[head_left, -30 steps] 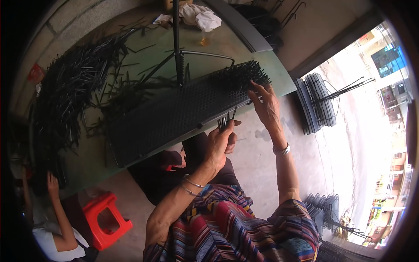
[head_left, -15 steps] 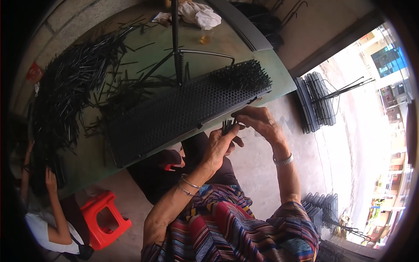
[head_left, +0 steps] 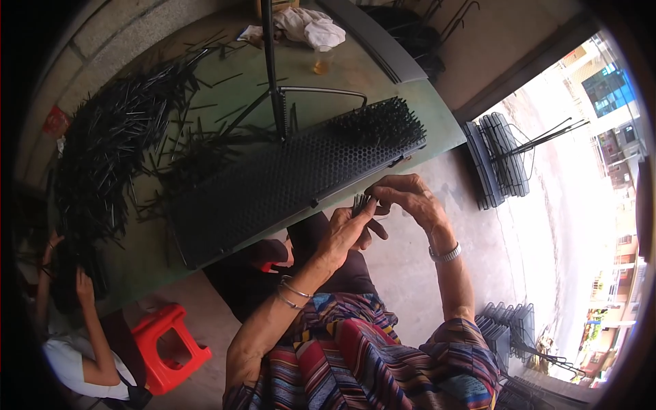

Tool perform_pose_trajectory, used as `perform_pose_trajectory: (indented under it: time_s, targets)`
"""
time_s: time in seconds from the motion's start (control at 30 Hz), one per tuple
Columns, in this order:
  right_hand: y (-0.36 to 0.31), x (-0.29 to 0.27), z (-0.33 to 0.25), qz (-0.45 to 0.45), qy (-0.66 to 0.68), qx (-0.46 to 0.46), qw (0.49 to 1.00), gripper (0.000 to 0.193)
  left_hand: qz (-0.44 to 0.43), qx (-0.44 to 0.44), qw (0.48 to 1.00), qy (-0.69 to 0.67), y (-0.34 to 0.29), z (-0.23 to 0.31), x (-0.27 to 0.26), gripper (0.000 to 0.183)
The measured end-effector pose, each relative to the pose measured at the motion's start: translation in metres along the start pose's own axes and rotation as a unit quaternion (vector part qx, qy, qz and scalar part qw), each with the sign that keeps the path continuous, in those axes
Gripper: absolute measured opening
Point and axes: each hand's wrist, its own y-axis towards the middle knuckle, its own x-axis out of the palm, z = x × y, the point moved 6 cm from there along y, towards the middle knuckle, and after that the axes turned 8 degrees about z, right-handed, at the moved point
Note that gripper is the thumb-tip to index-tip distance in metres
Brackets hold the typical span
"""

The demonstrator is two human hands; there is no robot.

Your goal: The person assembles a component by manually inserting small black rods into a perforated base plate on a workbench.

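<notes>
My left hand point(head_left: 346, 231) holds a small bundle of thin black sticks point(head_left: 360, 203) upright, just off the table's near edge. The fingers of my right hand point(head_left: 404, 195) pinch at the top of that bundle. Right in front of both hands lies a long black perforated board point(head_left: 273, 188) on the green table point(head_left: 437, 123). The board's right end is packed with several upright black sticks point(head_left: 383, 123); the remainder shows open holes.
A large heap of loose black sticks point(head_left: 116, 143) covers the table's left side. A black stand pole point(head_left: 270, 61) rises behind the board. Another person point(head_left: 82, 342) sits at lower left beside a red stool point(head_left: 167, 342). Stacked black boards point(head_left: 499, 160) stand on the floor right.
My right hand drew back from the filled right end of the board and came down to the bundle in my left hand. The left hand stayed about where it was.
</notes>
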Motion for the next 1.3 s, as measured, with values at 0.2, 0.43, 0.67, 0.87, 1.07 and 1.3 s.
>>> perform_pose_trajectory:
  time_s: [0.2, 0.43, 0.67, 0.87, 1.07, 1.3]
  targets:
    - [0.005, 0.000, 0.006, -0.034, -0.031, -0.046, 0.998, 0.022, 0.010, 0.013, 1.000, 0.018, 0.003, -0.007, 0.001, 0.050]
    - [0.007, -0.019, 0.001, 0.037, 0.039, -0.093, 0.994, 0.019, 0.017, 0.001, 0.999, -0.030, 0.008, 0.000, -0.001, 0.058]
    - [0.021, -0.071, -0.014, 0.383, -0.110, -0.248, 0.883, 0.012, 0.030, -0.032, 0.993, -0.113, 0.017, -0.021, -0.021, 0.038]
    - [0.041, -0.071, -0.001, 0.410, -0.155, -0.291, 0.851, 0.009, 0.059, -0.038, 0.972, -0.225, 0.019, -0.031, -0.019, 0.033]
    - [0.041, -0.068, -0.004, 0.408, -0.159, -0.288, 0.852, 0.008, 0.043, -0.043, 0.975, -0.215, 0.009, -0.018, -0.019, 0.039]
    - [0.040, -0.068, -0.010, 0.370, -0.182, -0.286, 0.865, 0.007, 0.062, -0.053, 0.978, -0.190, 0.015, -0.023, -0.029, 0.037]
